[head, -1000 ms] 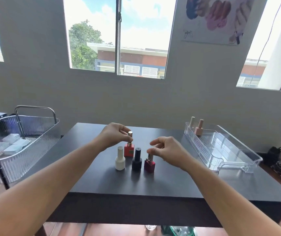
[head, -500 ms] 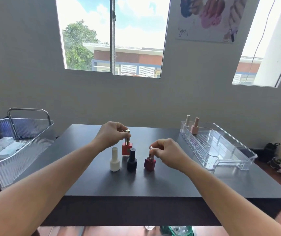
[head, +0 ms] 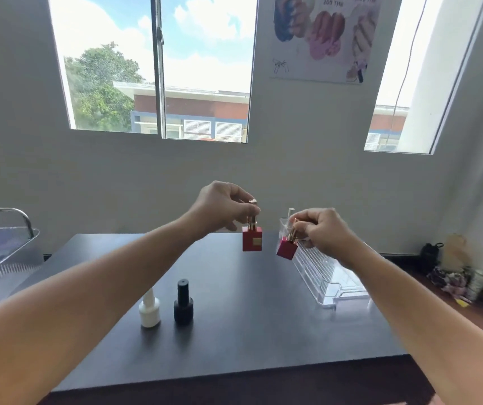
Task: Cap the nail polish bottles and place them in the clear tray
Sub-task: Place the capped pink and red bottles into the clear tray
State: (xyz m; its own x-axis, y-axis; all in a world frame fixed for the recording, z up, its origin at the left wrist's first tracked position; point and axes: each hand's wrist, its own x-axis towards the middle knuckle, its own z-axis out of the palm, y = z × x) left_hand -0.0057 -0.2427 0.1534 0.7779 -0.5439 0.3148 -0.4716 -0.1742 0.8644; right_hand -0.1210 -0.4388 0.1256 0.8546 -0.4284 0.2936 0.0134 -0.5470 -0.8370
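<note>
My left hand [head: 222, 207] pinches the gold cap of a square red nail polish bottle [head: 252, 242], which hangs upright above the dark table [head: 249, 331]. My right hand [head: 322, 229] grips the gold cap of a darker red square bottle [head: 286, 251], tilted, just left of the clear tray [head: 326, 283]. A white capped bottle [head: 149, 311] and a black capped bottle [head: 183, 302] stand side by side on the table near its front left. A pale cap [head: 290, 213] shows at the tray's far end behind my right hand.
A ribbed clear basket with a metal handle [head: 3, 247] sits off the table's left edge. The wall and windows rise behind the table. Bags and clutter [head: 451, 273] lie on the floor at the right.
Both hands have lifted their red bottles off the table and carried them up and to the right, toward the clear tray. The white and black bottles stay in place.
</note>
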